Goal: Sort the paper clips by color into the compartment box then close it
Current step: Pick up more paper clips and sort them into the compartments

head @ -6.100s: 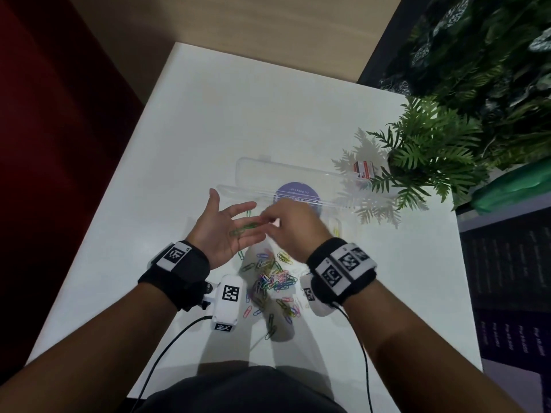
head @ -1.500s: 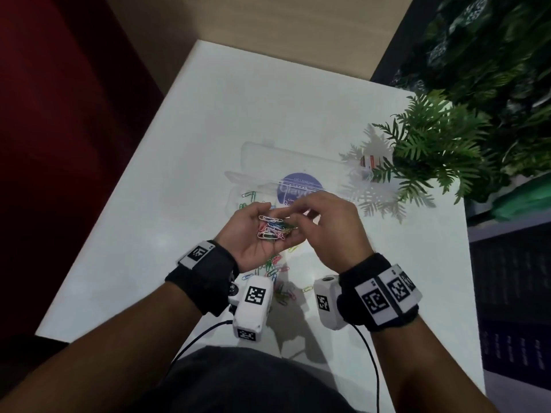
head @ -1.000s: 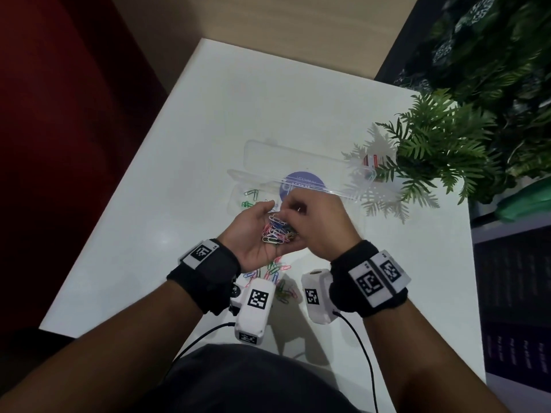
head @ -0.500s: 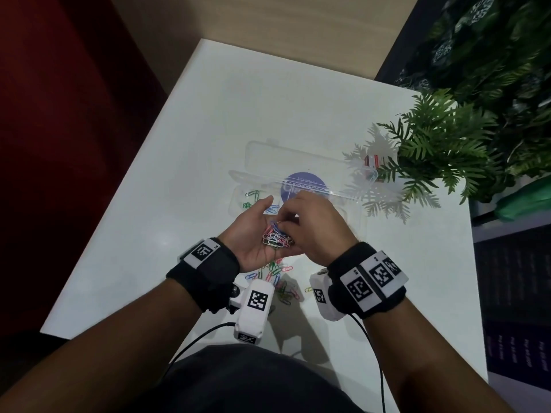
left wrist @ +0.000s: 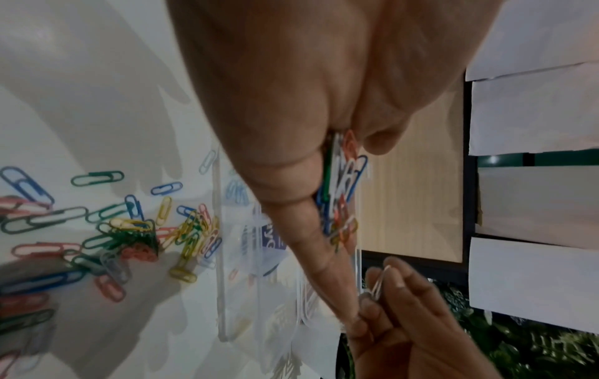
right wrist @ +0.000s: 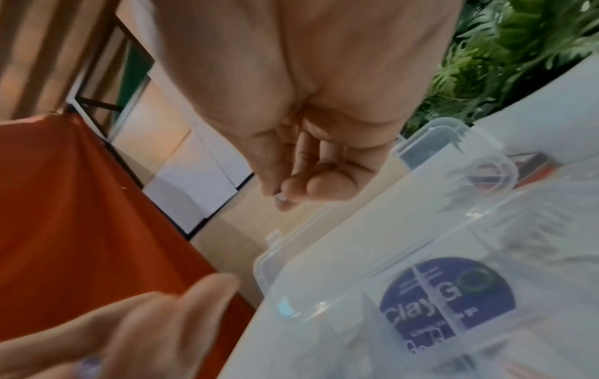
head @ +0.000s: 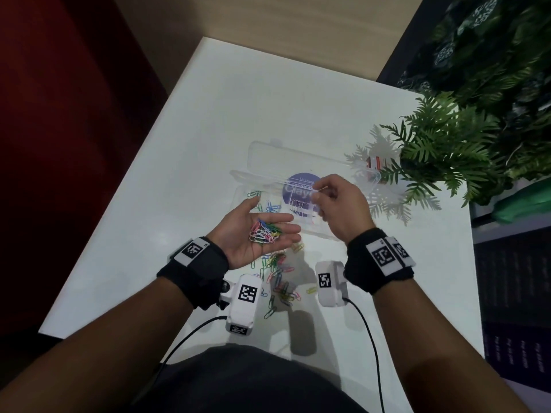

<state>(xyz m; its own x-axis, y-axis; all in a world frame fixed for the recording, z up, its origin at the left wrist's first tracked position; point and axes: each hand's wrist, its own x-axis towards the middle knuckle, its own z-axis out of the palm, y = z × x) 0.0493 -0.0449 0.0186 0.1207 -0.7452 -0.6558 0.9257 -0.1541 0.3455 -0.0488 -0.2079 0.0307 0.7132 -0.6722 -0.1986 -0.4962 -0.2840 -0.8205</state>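
My left hand (head: 272,217) lies palm up just in front of the clear compartment box (head: 331,231), with a small heap of mixed-colour paper clips (head: 265,232) on its flat palm. My right hand (head: 317,192) hovers over the box's middle and pinches one white paper clip (head: 322,189) between thumb and forefinger; the same clip (left wrist: 378,283) shows in the left wrist view. In the box lie green clips (head: 255,193), blue clips (head: 272,207) and white clips (head: 298,208), each in a separate compartment. The box's lid (head: 298,158) lies open behind. Loose clips (head: 277,278) are scattered on the table under my wrists.
A white table (head: 238,114) carries everything. A fern plant (head: 447,150) stands at the right edge, next to the box's far end. A round purple sticker (head: 299,190) shows through the box. Red wall on the left, table edge near my body.
My right hand has lifted out of my left palm with one white clip and moved forward over the box. My left hand has flattened, baring its heap of clips.
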